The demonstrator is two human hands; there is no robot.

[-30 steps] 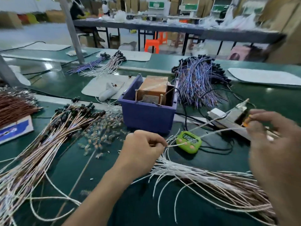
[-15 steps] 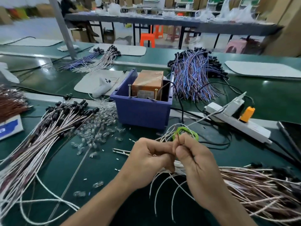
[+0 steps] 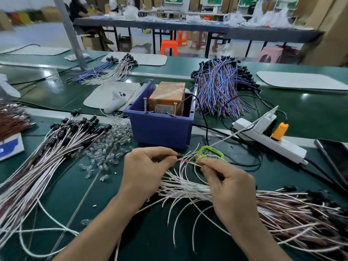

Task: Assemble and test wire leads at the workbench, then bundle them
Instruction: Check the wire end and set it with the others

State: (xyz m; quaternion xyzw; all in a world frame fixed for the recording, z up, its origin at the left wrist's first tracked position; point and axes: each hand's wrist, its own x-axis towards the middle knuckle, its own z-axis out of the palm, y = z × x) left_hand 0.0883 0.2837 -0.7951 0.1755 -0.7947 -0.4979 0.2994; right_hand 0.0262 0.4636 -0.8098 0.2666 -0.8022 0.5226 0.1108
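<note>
Both hands are at frame centre, low over the green worktop (image 3: 94, 194).
- Left hand (image 3: 146, 166): thumb and forefinger pinch the end of one thin brownish lead (image 3: 188, 162).
- Right hand (image 3: 226, 183): pinches the same lead slightly further along, other fingers curled in.
- The lead bridges the short gap between the two hands, held above a fan of white leads (image 3: 188, 191) lying on the worktop. The fan runs off toward 4 o'clock.

From the hands we log:
- 12 o'clock: blue bin (image 3: 160, 129) holding an orange-brown box (image 3: 167, 97).
- 1 o'clock, just beside the right fingertips: green timer (image 3: 211, 152).
- 2 o'clock: white power strip (image 3: 273, 144) with an orange plug (image 3: 279, 131).
- 9 o'clock: long bundle of black-capped leads (image 3: 47, 157).
- 11 o'clock: scatter of clear bulbs (image 3: 113, 144).
- Beyond the bin, toward 1 o'clock: heap of blue-purple wires (image 3: 218, 91).
</note>
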